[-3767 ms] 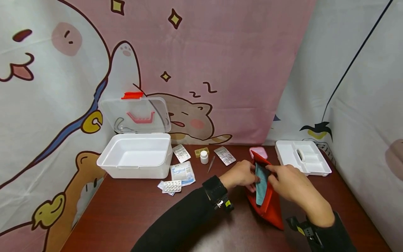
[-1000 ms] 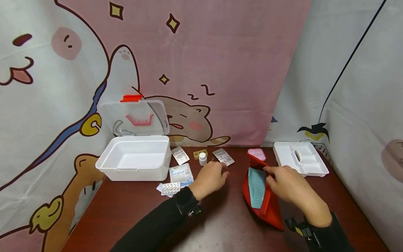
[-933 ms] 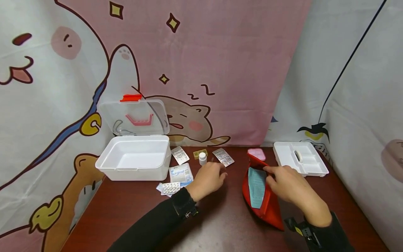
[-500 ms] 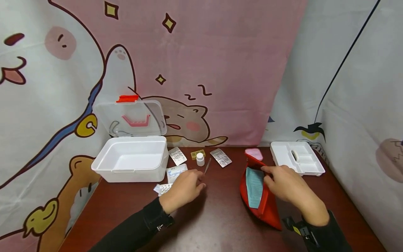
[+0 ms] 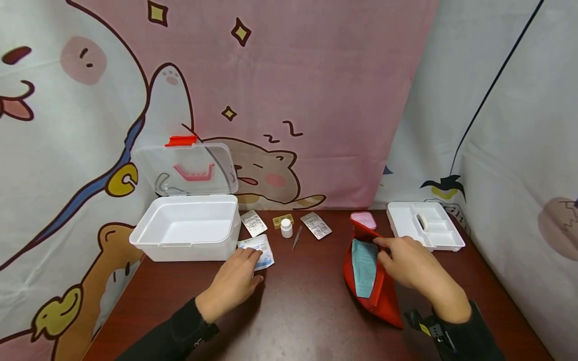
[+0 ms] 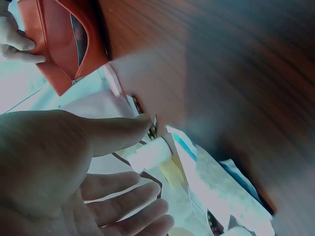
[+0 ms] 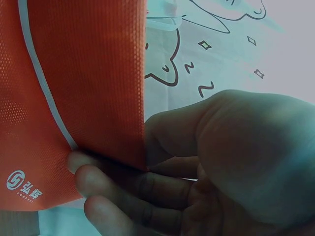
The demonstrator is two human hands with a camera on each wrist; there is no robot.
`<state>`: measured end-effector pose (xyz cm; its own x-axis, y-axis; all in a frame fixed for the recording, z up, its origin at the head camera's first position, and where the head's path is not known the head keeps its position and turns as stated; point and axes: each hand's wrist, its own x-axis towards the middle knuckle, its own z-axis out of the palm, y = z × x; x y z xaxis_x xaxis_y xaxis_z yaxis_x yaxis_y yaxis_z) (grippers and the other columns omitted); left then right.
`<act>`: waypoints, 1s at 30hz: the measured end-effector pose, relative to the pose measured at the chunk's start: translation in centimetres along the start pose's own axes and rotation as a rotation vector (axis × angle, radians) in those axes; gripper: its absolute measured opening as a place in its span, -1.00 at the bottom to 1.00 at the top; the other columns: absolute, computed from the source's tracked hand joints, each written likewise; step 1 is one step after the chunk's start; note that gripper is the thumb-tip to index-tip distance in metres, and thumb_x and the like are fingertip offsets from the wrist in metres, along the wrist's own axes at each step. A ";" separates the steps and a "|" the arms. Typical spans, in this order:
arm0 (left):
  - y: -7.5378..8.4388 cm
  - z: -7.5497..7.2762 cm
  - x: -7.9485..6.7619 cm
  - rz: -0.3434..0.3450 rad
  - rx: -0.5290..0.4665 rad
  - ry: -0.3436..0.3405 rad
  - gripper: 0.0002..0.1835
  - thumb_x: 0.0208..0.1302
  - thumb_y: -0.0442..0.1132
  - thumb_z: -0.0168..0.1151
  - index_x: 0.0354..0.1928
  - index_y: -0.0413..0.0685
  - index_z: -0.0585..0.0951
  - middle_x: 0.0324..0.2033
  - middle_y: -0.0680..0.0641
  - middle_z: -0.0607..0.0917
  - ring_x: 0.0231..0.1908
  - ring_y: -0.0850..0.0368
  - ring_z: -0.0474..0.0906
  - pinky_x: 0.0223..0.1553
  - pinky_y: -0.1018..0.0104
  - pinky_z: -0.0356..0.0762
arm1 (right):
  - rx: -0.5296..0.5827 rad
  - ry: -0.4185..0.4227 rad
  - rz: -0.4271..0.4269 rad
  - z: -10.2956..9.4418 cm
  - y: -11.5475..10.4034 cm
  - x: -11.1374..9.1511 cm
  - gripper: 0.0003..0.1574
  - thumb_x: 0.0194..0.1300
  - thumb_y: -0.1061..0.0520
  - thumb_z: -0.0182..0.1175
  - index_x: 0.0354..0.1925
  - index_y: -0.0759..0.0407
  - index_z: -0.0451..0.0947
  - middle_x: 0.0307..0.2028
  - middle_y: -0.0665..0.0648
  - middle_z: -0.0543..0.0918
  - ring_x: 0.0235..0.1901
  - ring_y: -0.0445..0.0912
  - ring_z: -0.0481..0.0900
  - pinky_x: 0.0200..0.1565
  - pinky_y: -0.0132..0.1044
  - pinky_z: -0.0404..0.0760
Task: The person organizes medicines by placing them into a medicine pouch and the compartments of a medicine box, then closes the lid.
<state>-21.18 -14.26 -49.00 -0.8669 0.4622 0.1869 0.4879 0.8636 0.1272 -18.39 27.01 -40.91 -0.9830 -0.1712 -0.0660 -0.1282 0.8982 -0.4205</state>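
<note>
My right hand (image 5: 417, 268) grips the upper edge of a red pouch (image 5: 388, 303), holding its mouth apart. A folded teal item (image 5: 364, 268) shows inside; its kind is unclear. In the right wrist view the fingers (image 7: 106, 182) lie against the pouch's printed side. My left hand (image 5: 232, 283) hovers at the near edge of a white-and-blue packet marked "Surgical" (image 5: 264, 253), thumb and fingers spread and nothing visible between them. The left wrist view shows the packet (image 6: 221, 182) beyond the fingers. The small-pill blister pack seen earlier is hidden by this hand.
At left stands an open white box (image 5: 185, 228) with a clear lid. Behind the packet lie blister packs (image 5: 316, 225), a white bottle (image 5: 286, 228), tweezers (image 5: 296, 238) and a yellow strip (image 5: 283, 221). A pink case (image 5: 363, 219) and white divided tray (image 5: 426, 225) sit at back right.
My left hand has left the pouch's mouth and swept leftward past the bottle and tweezers to the Surgical packet. The right hand keeps its grip on the pouch. The teal item shows more fully.
</note>
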 end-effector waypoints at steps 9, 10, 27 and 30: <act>-1.2 -0.4 -1.9 -0.067 0.029 -0.091 -0.31 0.23 -0.27 0.65 0.36 -0.38 0.62 0.27 -0.29 0.73 0.29 -0.24 0.67 0.27 -0.11 0.69 | 0.000 0.003 0.002 0.1 0.0 0.0 -0.40 0.50 0.16 0.15 0.41 0.34 0.62 -0.53 0.05 0.43 -0.65 -0.11 0.35 -0.55 -0.26 0.36; -1.3 -0.5 -2.0 -0.073 0.034 -0.100 -0.32 0.23 -0.28 0.64 0.36 -0.38 0.62 0.28 -0.30 0.73 0.29 -0.24 0.67 0.27 -0.11 0.70 | -0.001 0.006 0.002 0.2 0.0 0.0 -0.40 0.49 0.16 0.15 0.41 0.33 0.62 -0.53 0.05 0.42 -0.65 -0.11 0.35 -0.55 -0.25 0.36; -3.0 0.3 -2.0 -0.063 -0.018 -0.111 -0.54 0.30 -0.53 0.43 0.25 -0.40 0.69 0.17 -0.34 0.78 0.18 -0.26 0.74 0.23 -0.14 0.72 | -0.005 0.021 -0.006 0.4 0.1 0.0 -0.40 0.49 0.16 0.15 0.41 0.33 0.62 -0.52 0.05 0.42 -0.65 -0.10 0.33 -0.55 -0.24 0.34; -3.2 0.6 -1.9 -0.054 -0.021 -0.107 -0.55 0.29 -0.53 0.45 0.23 -0.39 0.69 0.14 -0.34 0.79 0.13 -0.25 0.75 0.19 -0.13 0.74 | -0.005 0.017 -0.006 0.3 0.0 0.0 -0.39 0.49 0.16 0.15 0.41 0.32 0.62 -0.52 0.05 0.42 -0.65 -0.10 0.34 -0.54 -0.24 0.34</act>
<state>-21.14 -17.76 -50.31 -0.8972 0.4353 0.0742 0.4416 0.8838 0.1547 -18.39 26.88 -41.22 -0.9844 -0.1694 -0.0478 -0.1345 0.8992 -0.4164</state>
